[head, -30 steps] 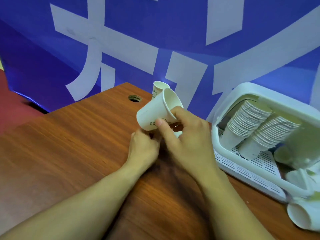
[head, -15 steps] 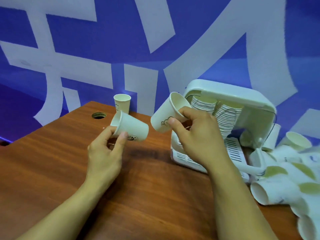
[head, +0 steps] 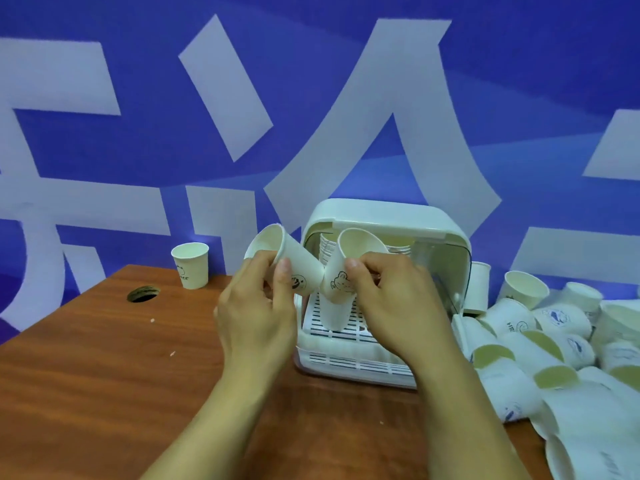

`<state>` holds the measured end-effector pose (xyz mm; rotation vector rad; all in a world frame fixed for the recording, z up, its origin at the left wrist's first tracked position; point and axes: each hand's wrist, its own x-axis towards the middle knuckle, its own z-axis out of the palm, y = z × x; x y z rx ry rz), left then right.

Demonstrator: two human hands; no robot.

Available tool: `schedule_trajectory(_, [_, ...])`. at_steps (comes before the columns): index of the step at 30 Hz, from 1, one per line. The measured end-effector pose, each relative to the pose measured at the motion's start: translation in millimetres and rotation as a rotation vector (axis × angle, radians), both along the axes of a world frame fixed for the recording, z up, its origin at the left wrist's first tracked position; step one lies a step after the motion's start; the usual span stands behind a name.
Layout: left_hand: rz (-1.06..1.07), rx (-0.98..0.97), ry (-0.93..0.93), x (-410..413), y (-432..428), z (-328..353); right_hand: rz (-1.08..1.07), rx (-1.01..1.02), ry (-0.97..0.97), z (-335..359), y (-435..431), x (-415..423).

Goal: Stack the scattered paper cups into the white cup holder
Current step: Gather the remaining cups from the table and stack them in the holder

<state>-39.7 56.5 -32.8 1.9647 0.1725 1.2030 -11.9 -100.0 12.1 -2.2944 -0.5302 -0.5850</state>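
the left hand (head: 256, 313) pinches the left cup (head: 287, 261), the right hand (head: 391, 299) the right cup (head: 349, 265), bases close before the white cup holder (head: 381, 216); i'd seat base into mouth squarely.

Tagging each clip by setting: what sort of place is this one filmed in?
Probably an office or event room: a wood-grain desk with a cable hole stands against a blue backdrop with large white lettering, and paper cups lie heaped beside a white cup holder.
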Motion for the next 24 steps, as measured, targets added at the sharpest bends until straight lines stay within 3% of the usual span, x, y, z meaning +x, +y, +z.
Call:
schedule_trajectory(15, [-0.039,0.631,0.311,27,-2,-54,-0.144,-0.219,0.272,-35,-10,28])
schedule_trajectory(24, [-0.079,0.649,0.441,28,-3,-69,-0.23,-0.275,0.374,-54,-18,48])
